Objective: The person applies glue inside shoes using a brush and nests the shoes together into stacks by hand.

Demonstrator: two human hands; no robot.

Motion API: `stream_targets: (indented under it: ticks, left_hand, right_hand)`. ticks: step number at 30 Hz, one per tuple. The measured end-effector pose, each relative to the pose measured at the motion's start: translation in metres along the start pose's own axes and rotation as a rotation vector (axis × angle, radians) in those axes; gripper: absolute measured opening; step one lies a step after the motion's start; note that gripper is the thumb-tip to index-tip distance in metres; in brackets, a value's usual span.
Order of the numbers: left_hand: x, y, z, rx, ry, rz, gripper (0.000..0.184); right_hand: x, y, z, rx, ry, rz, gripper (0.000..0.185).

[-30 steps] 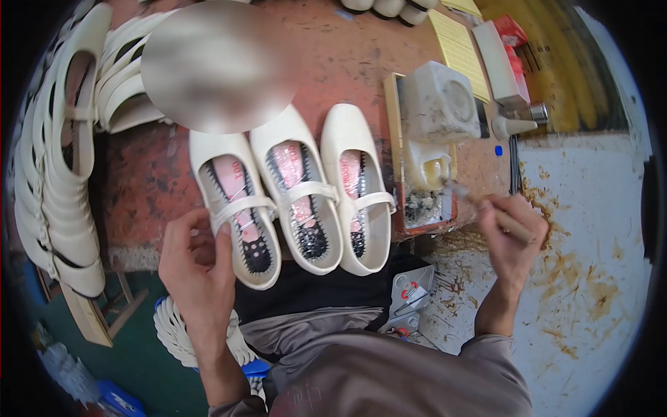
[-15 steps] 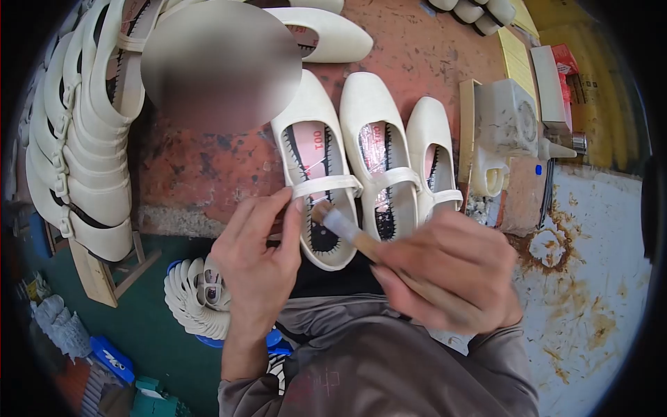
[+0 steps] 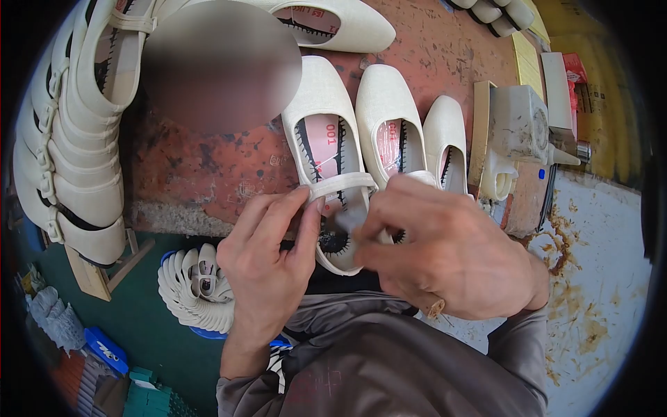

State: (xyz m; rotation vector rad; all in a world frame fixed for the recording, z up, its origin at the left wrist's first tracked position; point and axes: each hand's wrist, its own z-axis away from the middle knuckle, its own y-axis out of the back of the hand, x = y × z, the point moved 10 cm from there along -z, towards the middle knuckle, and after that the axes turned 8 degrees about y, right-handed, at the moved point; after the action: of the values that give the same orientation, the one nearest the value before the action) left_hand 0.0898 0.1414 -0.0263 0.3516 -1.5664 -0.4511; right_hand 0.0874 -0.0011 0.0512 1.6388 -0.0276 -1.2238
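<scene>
A cream strapped shoe lies in front of me with its toe pointing away and a pink-and-black insole inside. My left hand is closed, with thumb and forefinger pinching the edge at the left end of its strap. In my right hand is a brush, its head over the heel area inside this shoe and blurred by motion. The wooden handle's end pokes out below the fist. Two similar shoes stand to the right: a middle one, partly behind my right hand, and a smaller-looking one.
Overlapping cream shoes line the left side. Another shoe lies crosswise at the back of the reddish worktable. A dirty plastic container stands right. More shoes are stacked below. A blurred oval hides part of the table.
My right hand has moved left and nearer the shoe, with the brush turned steeper. My left hand keeps its pinch at the strap. The whole view has shifted slightly.
</scene>
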Motion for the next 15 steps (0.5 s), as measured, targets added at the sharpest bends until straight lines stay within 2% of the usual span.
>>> stream_targets:
  ticks: [4,8,10,12,15]
  left_hand:
    - [0.002,0.003,-0.002,0.003,-0.004,-0.009,0.022]
    - [0.001,0.005,-0.001,0.000,0.006,-0.029,0.022]
    - [0.004,0.002,-0.002,0.009,-0.032,-0.026,0.022]
    - [0.007,0.000,-0.002,0.025,-0.072,-0.015,0.021]
    - [0.014,-0.005,-0.004,0.007,-0.085,-0.036,0.020]
  right_hand:
    - [0.000,0.010,0.006,0.213,0.036,0.133,0.024]
    - [0.012,-0.021,0.016,0.544,0.235,0.448,0.025]
    - [0.011,-0.027,0.018,0.584,0.262,0.604,0.027]
    - [0.013,-0.034,0.016,0.484,0.214,0.678,0.028]
    - [0.015,-0.023,0.015,0.485,0.062,0.573,0.036]
